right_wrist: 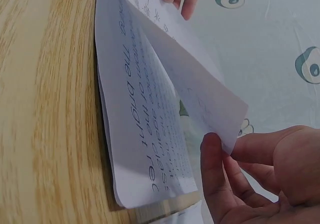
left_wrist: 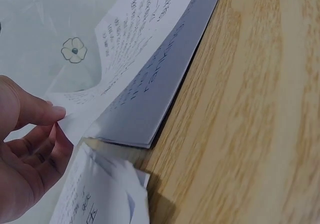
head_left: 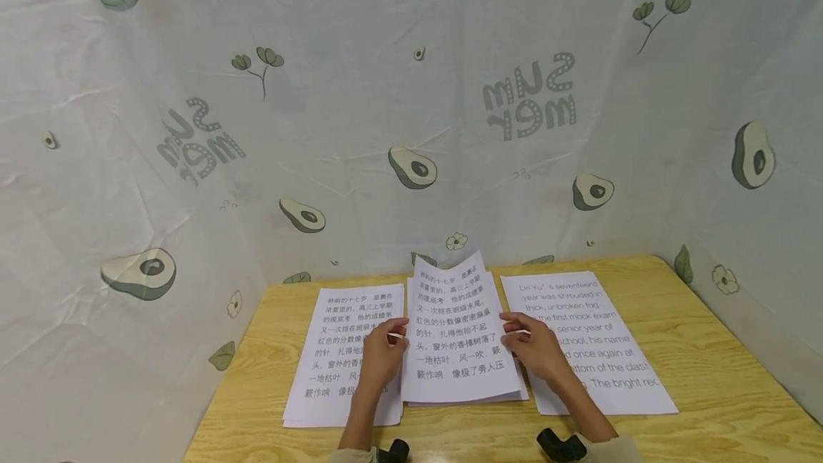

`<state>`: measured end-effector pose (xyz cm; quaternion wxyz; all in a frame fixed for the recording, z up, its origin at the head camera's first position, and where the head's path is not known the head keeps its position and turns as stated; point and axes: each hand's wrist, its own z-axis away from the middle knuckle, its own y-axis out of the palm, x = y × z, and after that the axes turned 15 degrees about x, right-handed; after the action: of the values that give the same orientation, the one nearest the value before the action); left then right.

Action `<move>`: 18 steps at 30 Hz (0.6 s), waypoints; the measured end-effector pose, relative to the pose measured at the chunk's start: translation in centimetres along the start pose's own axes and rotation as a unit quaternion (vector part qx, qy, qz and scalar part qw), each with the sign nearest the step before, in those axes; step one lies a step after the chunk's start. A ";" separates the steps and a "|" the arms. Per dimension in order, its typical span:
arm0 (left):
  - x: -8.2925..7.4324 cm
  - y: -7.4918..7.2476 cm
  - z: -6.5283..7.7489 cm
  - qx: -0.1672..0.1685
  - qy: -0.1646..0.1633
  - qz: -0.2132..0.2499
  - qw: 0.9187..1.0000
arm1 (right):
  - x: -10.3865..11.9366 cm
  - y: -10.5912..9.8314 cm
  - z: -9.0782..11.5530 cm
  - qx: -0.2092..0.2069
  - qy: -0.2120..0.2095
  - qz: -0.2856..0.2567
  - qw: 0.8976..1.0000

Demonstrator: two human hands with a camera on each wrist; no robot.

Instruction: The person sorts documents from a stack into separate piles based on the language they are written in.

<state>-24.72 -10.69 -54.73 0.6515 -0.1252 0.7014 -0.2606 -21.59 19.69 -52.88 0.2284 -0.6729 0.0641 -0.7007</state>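
A sheet of paper point(head_left: 458, 338) printed with Chinese characters is raised over the middle stack of paper, its far corners curling upward. At its left edge my left hand point(head_left: 382, 354) pinches it between thumb and fingers. My right hand point(head_left: 539, 350) pinches the opposite edge. In the right wrist view, the stack below point(right_wrist: 125, 149) shows large English print on top. The left wrist view has the sheet bowed, with a gap between it and the stack point(left_wrist: 145, 119). Most of that stack is hidden from the head view.
To the left lies a stack of sheets point(head_left: 302, 409) with Chinese text, partly under my left forearm. An English-printed stack point(head_left: 626, 395) lies on the right, partly covered by my right arm. The wooden table point(head_left: 726, 377) meets a hanging avocado-print cloth point(head_left: 360, 113).
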 end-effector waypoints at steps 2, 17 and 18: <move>0.2 -0.2 0.1 0.000 -0.002 0.000 1.000 | 0.1 0.3 -0.1 0.003 -0.003 -0.003 1.000; 3.5 -4.8 1.8 -0.035 -0.031 -0.005 0.999 | 2.0 5.3 -2.3 0.024 -0.011 -0.049 0.998; 3.8 -5.3 1.9 -0.039 -0.032 -0.007 0.999 | 2.1 5.8 -2.4 0.027 -0.012 -0.055 0.998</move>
<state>-24.17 -17.40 -55.18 0.6664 -0.1637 0.6890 -0.2332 -22.55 13.19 -53.48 0.2078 -0.6772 0.0055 -0.7058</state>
